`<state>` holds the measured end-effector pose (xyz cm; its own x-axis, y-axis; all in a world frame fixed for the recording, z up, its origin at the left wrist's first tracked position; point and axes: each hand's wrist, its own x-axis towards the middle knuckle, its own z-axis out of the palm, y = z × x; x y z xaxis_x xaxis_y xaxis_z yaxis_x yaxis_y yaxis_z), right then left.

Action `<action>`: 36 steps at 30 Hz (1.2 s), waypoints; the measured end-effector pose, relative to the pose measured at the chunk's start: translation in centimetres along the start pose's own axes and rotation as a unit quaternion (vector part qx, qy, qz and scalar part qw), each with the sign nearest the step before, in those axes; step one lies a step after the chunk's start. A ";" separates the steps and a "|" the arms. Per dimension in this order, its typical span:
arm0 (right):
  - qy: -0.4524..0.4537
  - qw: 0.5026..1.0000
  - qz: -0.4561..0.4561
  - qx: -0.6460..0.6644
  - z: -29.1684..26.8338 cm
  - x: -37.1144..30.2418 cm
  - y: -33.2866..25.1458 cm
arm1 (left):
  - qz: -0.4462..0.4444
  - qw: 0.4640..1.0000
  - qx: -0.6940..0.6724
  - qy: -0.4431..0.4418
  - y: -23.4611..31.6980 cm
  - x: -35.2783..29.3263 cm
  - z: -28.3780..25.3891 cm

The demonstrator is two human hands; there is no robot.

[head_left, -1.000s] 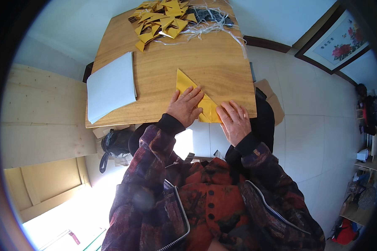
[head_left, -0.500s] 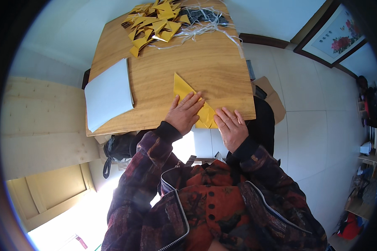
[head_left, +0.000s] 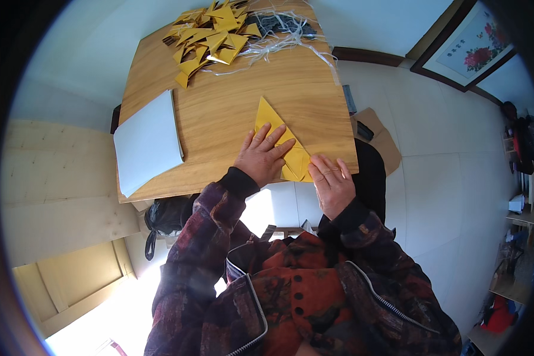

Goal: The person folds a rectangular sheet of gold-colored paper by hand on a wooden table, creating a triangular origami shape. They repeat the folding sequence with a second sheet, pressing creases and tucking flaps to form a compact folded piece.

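Left hand (head_left: 261, 155) lies flat, fingers spread, on the folded gold sheet (head_left: 295, 161) at the near edge of the tabletop (head_left: 219, 113); right hand (head_left: 335, 185) has its fingertips at the sheet's right edge, pinch not determinable. Compared with half a second ago, the sheet's far tip has swung rightward, suggesting realignment under maintained contact

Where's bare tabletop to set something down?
Tabletop is bare between white stack and folded yellow paper, and from that paper toward gold pile. Crowded: far end, with pile and white strands; near edge, around left hand and right hand.
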<state>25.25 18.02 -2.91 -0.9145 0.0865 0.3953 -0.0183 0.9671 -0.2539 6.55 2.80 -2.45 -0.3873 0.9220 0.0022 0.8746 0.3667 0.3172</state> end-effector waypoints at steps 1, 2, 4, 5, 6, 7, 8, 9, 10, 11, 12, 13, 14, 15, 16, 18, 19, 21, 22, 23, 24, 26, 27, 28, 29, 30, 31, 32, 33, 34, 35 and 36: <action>0.000 1.000 -0.004 0.000 0.0 0.0 -0.1 | 0.007 1.000 0.011 -0.019 -0.1 0.3 -0.3; -0.001 1.000 -0.009 0.001 0.2 0.0 -0.3 | 0.006 1.000 0.014 -0.025 -0.3 0.5 -0.7; 0.002 1.000 -0.017 0.006 0.4 0.2 -0.6 | 0.003 0.999 0.022 -0.037 -0.7 0.4 -1.6; 0.005 1.000 -0.020 0.010 0.5 0.2 -0.8 | 0.001 0.999 0.012 -0.030 -0.8 0.4 -1.9; 0.006 1.000 -0.025 0.013 0.6 0.2 -1.0 | -0.002 1.000 0.002 -0.023 -0.9 0.3 -2.1; 0.001 0.999 -0.028 0.016 0.6 0.3 -1.1 | -0.005 1.000 -0.008 -0.017 -0.9 0.1 -2.2; -0.004 0.999 -0.033 0.016 0.5 0.3 -1.0 | -0.017 1.000 -0.016 -0.007 -0.7 -0.1 -2.2; -0.011 0.999 -0.036 0.016 0.4 0.4 -1.0 | -0.028 0.999 -0.024 0.004 -0.3 -0.1 -2.0; -0.009 0.999 -0.041 0.015 0.4 0.4 -1.0 | -0.038 0.999 -0.032 0.015 0.0 -0.1 -1.7; -0.008 0.999 -0.043 0.014 0.3 0.4 -0.9 | -0.049 0.998 -0.042 0.023 0.3 -0.1 -1.5; -0.009 0.999 -0.044 0.012 0.2 0.4 -0.9 | -0.059 0.996 -0.052 0.031 0.5 0.0 -1.2; -0.007 0.999 -0.048 0.012 0.1 0.5 -0.8 | -0.066 0.995 -0.067 0.042 0.7 -0.1 -1.1; -0.007 0.999 -0.051 0.014 0.0 0.5 -0.7 | -0.066 0.994 -0.073 0.044 0.7 -0.1 -1.0; -0.004 0.998 -0.055 0.017 0.0 0.6 -0.6 | -0.064 0.993 -0.083 0.049 0.7 -0.2 -1.0; -0.003 0.998 -0.061 0.023 -0.1 0.7 -0.3 | -0.067 0.992 -0.092 0.048 0.6 -0.3 -0.9; 0.005 0.996 -0.078 0.041 -0.4 1.1 0.4 | -0.065 0.992 -0.097 0.052 0.5 -0.4 -0.9; 0.002 0.996 -0.085 0.039 -0.5 1.2 0.6 | -0.067 0.991 -0.099 0.051 0.5 -0.5 -0.8; 0.001 0.995 -0.096 0.038 -0.7 1.6 1.0 | -0.070 0.991 -0.102 0.053 0.5 -0.5 -0.8; 0.002 0.994 -0.101 0.041 -0.7 1.7 1.1 | -0.073 0.990 -0.106 0.050 0.6 -0.5 -0.7; 0.002 0.993 -0.105 0.046 -0.8 1.8 1.3 | -0.071 0.991 -0.102 0.049 0.6 -0.5 -0.8; 0.001 0.993 -0.108 0.051 -0.8 1.9 1.4 | -0.072 0.991 -0.100 0.044 0.6 -0.5 -0.8; 0.003 0.992 -0.111 0.056 -0.9 2.0 1.5 | -0.075 0.992 -0.100 0.034 0.7 -0.6 -1.0; 0.004 0.992 -0.112 0.059 -0.9 2.0 1.5 | -0.077 0.992 -0.101 0.029 0.7 -0.6 -1.0; 0.005 0.992 -0.110 0.068 -1.0 2.1 1.5 | -0.074 0.991 -0.104 0.030 0.7 -0.6 -1.1; 0.005 0.991 -0.107 0.076 -1.0 2.2 1.5 | -0.077 0.991 -0.102 0.026 0.7 -0.6 -1.1; 0.012 0.991 -0.106 0.086 -1.1 2.3 1.5 | -0.076 0.992 -0.101 0.029 0.8 -0.5 -1.1; -0.001 0.991 -0.100 0.090 -1.3 2.4 1.5 | -0.076 0.991 -0.104 0.031 0.8 -0.5 -1.2; -0.009 0.991 -0.095 0.097 -1.5 2.5 1.5 | -0.074 0.992 -0.099 0.028 0.7 -0.5 -1.1; -0.016 0.990 -0.090 0.103 -1.8 2.7 1.6 | -0.073 0.992 -0.098 0.024 0.7 -0.6 -1.2; -0.024 0.988 -0.084 0.126 -2.1 3.0 1.7 | -0.069 0.992 -0.100 0.025 0.7 -0.6 -1.2; -0.033 0.985 -0.079 0.149 -2.3 3.4 1.8 | -0.068 0.993 -0.096 0.018 0.6 -0.6 -1.2; -0.040 0.982 -0.073 0.171 -2.4 3.9 2.0 | -0.064 0.993 -0.095 0.015 0.5 -0.7 -1.2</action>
<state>22.65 20.84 0.29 -0.9208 -0.0801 0.3818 -0.2737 0.8300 -0.4860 6.88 2.21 -1.13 -0.5024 0.8643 -0.0221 0.7484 0.4475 0.4896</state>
